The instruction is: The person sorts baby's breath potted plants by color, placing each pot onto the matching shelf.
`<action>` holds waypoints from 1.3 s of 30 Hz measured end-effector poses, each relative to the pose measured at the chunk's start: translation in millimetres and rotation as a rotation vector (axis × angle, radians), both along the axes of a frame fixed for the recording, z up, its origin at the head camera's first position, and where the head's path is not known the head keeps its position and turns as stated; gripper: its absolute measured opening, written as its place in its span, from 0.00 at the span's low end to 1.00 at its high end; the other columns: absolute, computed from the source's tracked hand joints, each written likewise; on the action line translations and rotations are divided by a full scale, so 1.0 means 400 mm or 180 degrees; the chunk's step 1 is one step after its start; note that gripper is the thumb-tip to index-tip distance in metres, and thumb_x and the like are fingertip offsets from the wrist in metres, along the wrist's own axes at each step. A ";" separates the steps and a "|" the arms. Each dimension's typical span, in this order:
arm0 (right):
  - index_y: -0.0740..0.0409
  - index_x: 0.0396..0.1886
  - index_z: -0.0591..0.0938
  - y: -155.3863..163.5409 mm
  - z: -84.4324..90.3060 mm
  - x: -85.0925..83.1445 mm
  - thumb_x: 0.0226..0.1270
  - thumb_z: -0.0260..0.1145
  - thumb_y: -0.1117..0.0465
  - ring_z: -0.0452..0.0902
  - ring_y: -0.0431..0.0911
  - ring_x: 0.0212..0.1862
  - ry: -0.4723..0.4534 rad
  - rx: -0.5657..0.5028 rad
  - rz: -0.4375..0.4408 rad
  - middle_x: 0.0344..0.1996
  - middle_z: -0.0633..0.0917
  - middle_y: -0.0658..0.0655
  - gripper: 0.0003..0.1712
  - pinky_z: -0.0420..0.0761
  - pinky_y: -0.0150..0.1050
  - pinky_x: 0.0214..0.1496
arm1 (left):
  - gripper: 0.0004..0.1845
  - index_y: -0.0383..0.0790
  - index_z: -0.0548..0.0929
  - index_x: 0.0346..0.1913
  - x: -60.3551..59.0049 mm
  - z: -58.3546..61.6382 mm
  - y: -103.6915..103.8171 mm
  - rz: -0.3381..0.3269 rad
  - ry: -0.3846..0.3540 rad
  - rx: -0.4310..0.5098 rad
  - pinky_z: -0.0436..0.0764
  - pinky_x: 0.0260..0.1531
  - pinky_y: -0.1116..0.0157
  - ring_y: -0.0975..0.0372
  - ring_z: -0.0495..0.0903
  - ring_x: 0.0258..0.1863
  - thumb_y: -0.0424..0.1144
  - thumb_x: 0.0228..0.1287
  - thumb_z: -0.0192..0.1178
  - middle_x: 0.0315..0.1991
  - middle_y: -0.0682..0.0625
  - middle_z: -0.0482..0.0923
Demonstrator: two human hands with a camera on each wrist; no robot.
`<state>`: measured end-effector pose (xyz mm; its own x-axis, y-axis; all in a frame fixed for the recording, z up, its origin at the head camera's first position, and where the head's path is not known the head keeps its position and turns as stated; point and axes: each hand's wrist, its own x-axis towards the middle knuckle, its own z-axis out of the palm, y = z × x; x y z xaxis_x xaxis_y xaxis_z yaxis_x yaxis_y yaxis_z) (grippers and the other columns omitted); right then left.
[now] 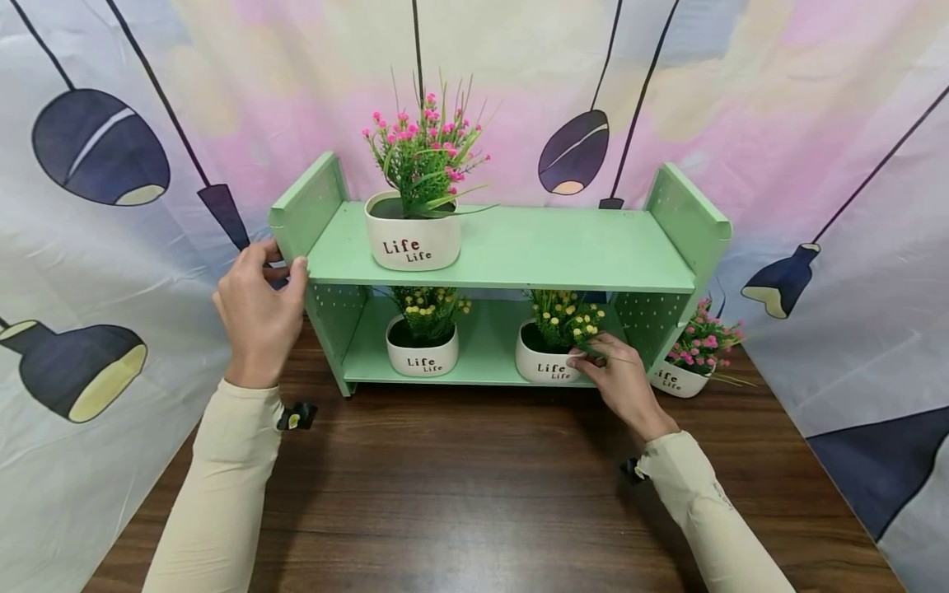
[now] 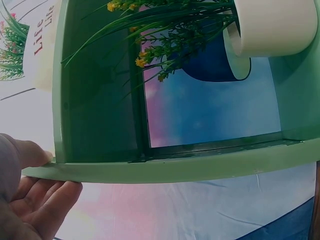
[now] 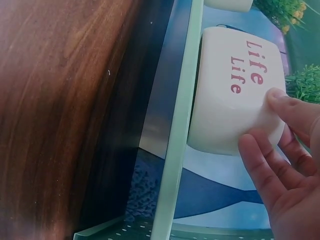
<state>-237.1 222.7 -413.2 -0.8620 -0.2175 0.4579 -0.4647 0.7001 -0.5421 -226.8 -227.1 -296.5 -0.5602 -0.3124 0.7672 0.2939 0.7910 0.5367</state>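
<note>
Head view: left hand grips left side panel of mint-green two-tier plastic shelf, thumb in front, fingers curled behind. Right hand grasps white ceramic "Life" pot with yellow flowers on lower tier, fingertips on pot rim. Second yellow-flowered pot between hands. Pink-flowered pot on upper tier, just right of left hand. Another pink-flowered pot on dark wooden table, right of right hand.

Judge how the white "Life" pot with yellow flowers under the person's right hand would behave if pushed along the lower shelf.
The white pot looks smooth and glazed, so it would probably slide on the green shelf and may feel slippery to the right hand. Its wide, squat base suggests it would hardly tip. The thin flower stems would likely flex and wobble.
</note>
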 end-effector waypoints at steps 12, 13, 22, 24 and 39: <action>0.64 0.44 0.91 0.001 -0.006 -0.017 0.69 0.75 0.65 0.84 0.49 0.37 -0.0052 -0.0121 0.0009 0.42 0.86 0.61 0.08 0.83 0.41 0.38 | 0.15 0.27 0.86 0.53 0.003 0.001 0.001 -0.0005 -0.0022 0.0003 0.74 0.46 0.38 0.40 0.89 0.42 0.35 0.72 0.67 0.46 0.31 0.87; 0.64 0.44 0.91 0.001 -0.007 -0.018 0.69 0.75 0.65 0.84 0.49 0.37 -0.0051 -0.0140 0.0012 0.43 0.86 0.61 0.08 0.83 0.41 0.38 | 0.15 0.27 0.86 0.53 0.003 0.001 0.001 -0.0004 -0.0019 0.0003 0.74 0.46 0.38 0.40 0.89 0.42 0.35 0.72 0.67 0.46 0.31 0.87; 0.62 0.44 0.91 -0.001 -0.016 -0.022 0.69 0.75 0.66 0.85 0.48 0.38 -0.0024 -0.0252 0.0037 0.43 0.85 0.59 0.07 0.85 0.40 0.40 | 0.15 0.27 0.86 0.53 0.002 0.002 0.001 0.0003 -0.0004 0.0001 0.74 0.45 0.38 0.40 0.89 0.42 0.35 0.72 0.66 0.45 0.32 0.87; 0.62 0.44 0.91 -0.001 -0.017 -0.022 0.69 0.75 0.65 0.85 0.48 0.39 -0.0032 -0.0273 0.0033 0.43 0.85 0.58 0.06 0.84 0.39 0.40 | 0.15 0.27 0.86 0.53 0.002 0.002 0.001 -0.0002 -0.0010 0.0012 0.74 0.46 0.39 0.40 0.89 0.42 0.35 0.72 0.66 0.45 0.32 0.87; 0.59 0.44 0.91 -0.003 -0.034 -0.017 0.72 0.73 0.65 0.78 0.44 0.35 -0.0019 -0.0464 0.0082 0.41 0.83 0.56 0.05 0.77 0.32 0.35 | 0.15 0.27 0.86 0.53 0.003 0.002 0.002 0.0001 -0.0016 0.0017 0.74 0.46 0.39 0.40 0.89 0.41 0.35 0.72 0.66 0.45 0.32 0.87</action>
